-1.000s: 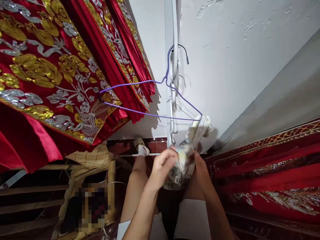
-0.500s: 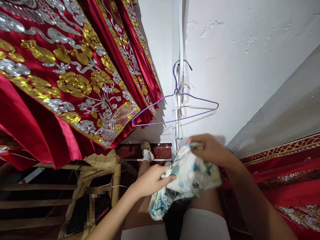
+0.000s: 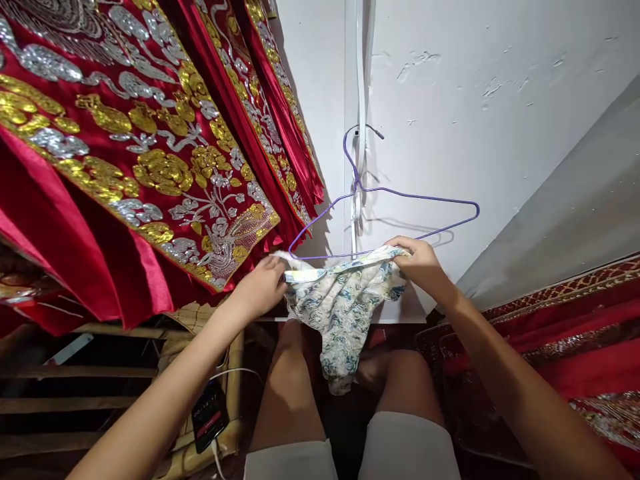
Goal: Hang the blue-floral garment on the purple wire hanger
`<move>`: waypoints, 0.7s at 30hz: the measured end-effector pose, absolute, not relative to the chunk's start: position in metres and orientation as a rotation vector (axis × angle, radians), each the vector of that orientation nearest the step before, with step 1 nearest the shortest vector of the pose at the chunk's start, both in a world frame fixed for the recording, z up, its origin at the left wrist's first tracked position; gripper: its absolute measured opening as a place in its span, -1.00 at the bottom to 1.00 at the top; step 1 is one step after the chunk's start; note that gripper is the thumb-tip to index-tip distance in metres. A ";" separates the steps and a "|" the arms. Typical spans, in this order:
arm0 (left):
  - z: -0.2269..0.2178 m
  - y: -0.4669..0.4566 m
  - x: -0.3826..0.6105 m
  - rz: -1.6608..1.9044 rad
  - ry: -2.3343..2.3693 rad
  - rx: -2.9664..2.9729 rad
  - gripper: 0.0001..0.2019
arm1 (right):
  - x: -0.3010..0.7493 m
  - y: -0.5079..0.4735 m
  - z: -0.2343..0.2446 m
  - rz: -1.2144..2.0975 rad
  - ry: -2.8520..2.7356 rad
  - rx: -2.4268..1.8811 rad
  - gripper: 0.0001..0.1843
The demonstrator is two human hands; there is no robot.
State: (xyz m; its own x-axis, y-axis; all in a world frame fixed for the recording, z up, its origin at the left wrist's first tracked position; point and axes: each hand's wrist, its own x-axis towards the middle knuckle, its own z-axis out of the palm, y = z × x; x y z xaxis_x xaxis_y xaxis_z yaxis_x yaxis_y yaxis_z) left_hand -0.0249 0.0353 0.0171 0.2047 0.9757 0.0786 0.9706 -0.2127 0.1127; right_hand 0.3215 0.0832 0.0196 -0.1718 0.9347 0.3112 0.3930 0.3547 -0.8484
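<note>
A crumpled white garment [image 3: 345,307] with a blue and yellow floral print is stretched sideways between my hands, its bound upper edge pulled nearly straight. My left hand [image 3: 265,283] is closed on the left end, close to the lower left corner of a purple wire hanger [image 3: 420,196]. On the other end, the fingers of my right hand [image 3: 415,260] pinch the edge, just under the hanger's bottom bar. The hanger hangs by its hook from a white vertical stand [image 3: 361,80]. Part of the bottom bar is hidden by the cloth, whose lower part dangles above my knees.
Red satin costumes with gold and silver sequins [image 3: 165,170] hang at the left. Below them are a bamboo chair [image 3: 233,393] and a phone [image 3: 209,417] with a white cable. More red embroidered cloth [image 3: 575,360] lies at the right. A white wall [image 3: 475,133] stands ahead.
The bunched garment has been lifted and spread sideways up to the hanger. My left hand moved up and left. The hanger has swung, its right end now farther right.
</note>
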 end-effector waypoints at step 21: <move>0.081 0.078 0.020 1.119 1.569 2.640 -0.63 | 0.383 0.066 0.055 0.428 -1.542 -1.423 -0.25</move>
State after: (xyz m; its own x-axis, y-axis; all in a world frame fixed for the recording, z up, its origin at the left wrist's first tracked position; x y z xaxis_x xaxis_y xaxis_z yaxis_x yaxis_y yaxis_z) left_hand 0.0202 0.0775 0.0814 0.3075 0.7289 0.6117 0.8156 -0.5331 0.2251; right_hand 0.3829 0.0657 0.0549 0.1404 0.9050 0.4015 0.5690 0.2581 -0.7808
